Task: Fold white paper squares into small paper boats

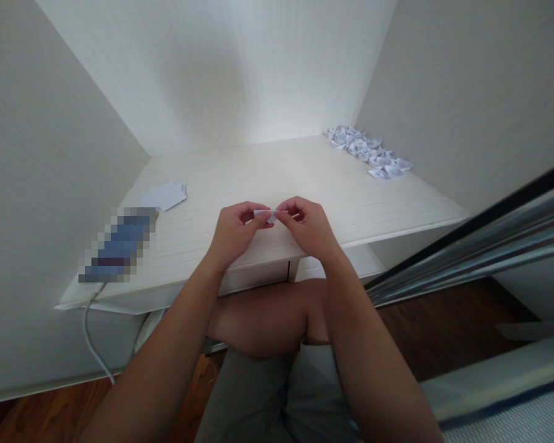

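Observation:
A small piece of folded white paper [271, 216] is pinched between my two hands, just above the front part of the white desk [258, 169]. My left hand [240, 231] grips its left end with thumb and fingers. On its right end, the thumb and fingers of my right hand [307, 224] are closed in the same way. The two thumbs nearly meet at the paper's middle, and the fingers hide part of it.
Many small folded paper pieces [367, 151] lie heaped at the desk's back right. Flat white paper sheets [164, 195] rest at the left. Nearer me is a pixelated phone-like device [120, 243] with a white cable [88, 332] hanging off the edge. Walls enclose the desk.

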Demonstrator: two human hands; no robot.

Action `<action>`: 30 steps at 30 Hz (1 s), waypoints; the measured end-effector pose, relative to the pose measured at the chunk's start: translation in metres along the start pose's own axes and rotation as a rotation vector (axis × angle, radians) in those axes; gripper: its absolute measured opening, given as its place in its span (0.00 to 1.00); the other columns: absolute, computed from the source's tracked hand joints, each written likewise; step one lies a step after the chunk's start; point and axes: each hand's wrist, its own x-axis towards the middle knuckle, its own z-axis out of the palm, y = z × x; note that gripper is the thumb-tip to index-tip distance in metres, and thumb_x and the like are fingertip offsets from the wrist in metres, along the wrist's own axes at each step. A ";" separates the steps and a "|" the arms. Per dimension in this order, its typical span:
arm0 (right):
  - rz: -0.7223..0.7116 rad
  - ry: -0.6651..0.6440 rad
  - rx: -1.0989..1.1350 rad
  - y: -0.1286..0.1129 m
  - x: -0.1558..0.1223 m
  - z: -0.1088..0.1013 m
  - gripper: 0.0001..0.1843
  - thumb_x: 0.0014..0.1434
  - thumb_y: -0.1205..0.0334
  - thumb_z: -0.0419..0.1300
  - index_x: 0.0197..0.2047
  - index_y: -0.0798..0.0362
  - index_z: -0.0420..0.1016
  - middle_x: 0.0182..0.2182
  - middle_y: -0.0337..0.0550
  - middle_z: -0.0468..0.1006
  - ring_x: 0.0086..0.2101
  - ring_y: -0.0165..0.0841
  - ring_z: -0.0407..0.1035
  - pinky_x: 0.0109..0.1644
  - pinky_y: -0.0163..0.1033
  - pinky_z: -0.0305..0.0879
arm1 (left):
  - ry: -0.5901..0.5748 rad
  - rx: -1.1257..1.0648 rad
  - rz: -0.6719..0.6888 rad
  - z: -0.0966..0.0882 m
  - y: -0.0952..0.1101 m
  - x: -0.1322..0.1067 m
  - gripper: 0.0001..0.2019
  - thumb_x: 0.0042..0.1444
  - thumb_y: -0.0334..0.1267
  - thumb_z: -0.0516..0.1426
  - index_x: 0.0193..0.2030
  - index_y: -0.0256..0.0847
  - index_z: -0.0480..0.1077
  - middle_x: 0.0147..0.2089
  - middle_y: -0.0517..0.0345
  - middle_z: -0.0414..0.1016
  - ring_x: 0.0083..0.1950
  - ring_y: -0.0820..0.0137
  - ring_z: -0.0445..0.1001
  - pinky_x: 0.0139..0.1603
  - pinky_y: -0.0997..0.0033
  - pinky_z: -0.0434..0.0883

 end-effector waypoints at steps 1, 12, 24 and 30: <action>-0.005 -0.015 -0.011 0.000 0.000 0.000 0.06 0.64 0.59 0.66 0.36 0.51 0.81 0.33 0.41 0.84 0.34 0.33 0.74 0.39 0.40 0.70 | -0.006 0.005 0.000 0.000 0.000 0.000 0.19 0.51 0.51 0.74 0.38 0.36 0.83 0.37 0.51 0.86 0.39 0.64 0.85 0.47 0.58 0.86; -0.020 -0.031 -0.178 -0.006 0.000 0.000 0.07 0.64 0.65 0.65 0.33 0.51 0.83 0.32 0.41 0.86 0.33 0.33 0.74 0.42 0.41 0.68 | -0.021 -0.076 -0.111 0.001 0.003 -0.001 0.13 0.48 0.43 0.74 0.30 0.36 0.81 0.30 0.56 0.81 0.32 0.71 0.79 0.39 0.65 0.85; 0.074 -0.009 -0.032 -0.002 0.004 -0.004 0.09 0.61 0.61 0.64 0.29 0.51 0.78 0.27 0.39 0.81 0.31 0.33 0.72 0.41 0.41 0.67 | 0.000 -0.169 -0.166 0.002 0.012 -0.001 0.13 0.45 0.43 0.74 0.29 0.38 0.79 0.33 0.56 0.80 0.35 0.70 0.79 0.36 0.67 0.82; 0.040 -0.113 -0.023 -0.002 0.003 -0.008 0.08 0.62 0.60 0.63 0.33 0.52 0.80 0.30 0.41 0.82 0.32 0.33 0.72 0.42 0.41 0.67 | -0.027 -0.148 -0.156 0.004 0.014 -0.002 0.12 0.45 0.42 0.73 0.29 0.38 0.78 0.31 0.58 0.76 0.34 0.70 0.76 0.31 0.70 0.82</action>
